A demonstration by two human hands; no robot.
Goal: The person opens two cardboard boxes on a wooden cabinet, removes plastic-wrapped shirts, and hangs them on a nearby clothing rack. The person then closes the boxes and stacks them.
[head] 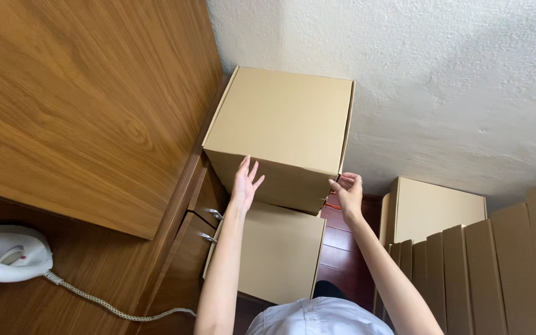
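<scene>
**Ana:** Head view, looking down: where is the top cardboard box (283, 127) relative to the hands?

**Ben:** It sits in the upper middle of the frame, stacked on a lower cardboard box (277, 254). The left hand (244, 186) lies flat against its near face, at the lower left part of that face, fingers (247, 167) stretched out and slightly spread, pointing up the frame. The right hand (347, 193) is at the box's lower right corner, fingers curled in and pinched at the edge there. Whether they grip a flap or only touch the corner, I cannot tell.

**Ana:** So neither hand is wrapped around it?

**Ben:** No. The left is open and pressing; the right is half clenched at the corner.

**Ana:** How does the box look?

**Ben:** Plain brown corrugated card, cube-like, closed on top, clean and unmarked. Its top face is lit; the near face under the left hand is in shadow. It overhangs the lower box a little towards the right.

**Ana:** What is around it?

**Ben:** A wooden cabinet (82, 105) fills the left of the frame, with metal drawer handles (209, 226) just beside the lower box. A white corded appliance (7, 253) rests at lower left. A rough white wall (454, 80) is at upper right. Another closed box (438, 209) stands at right, with a row of flat folded cartons (485, 273) at lower right, on a reddish wooden floor (342, 248).
</scene>
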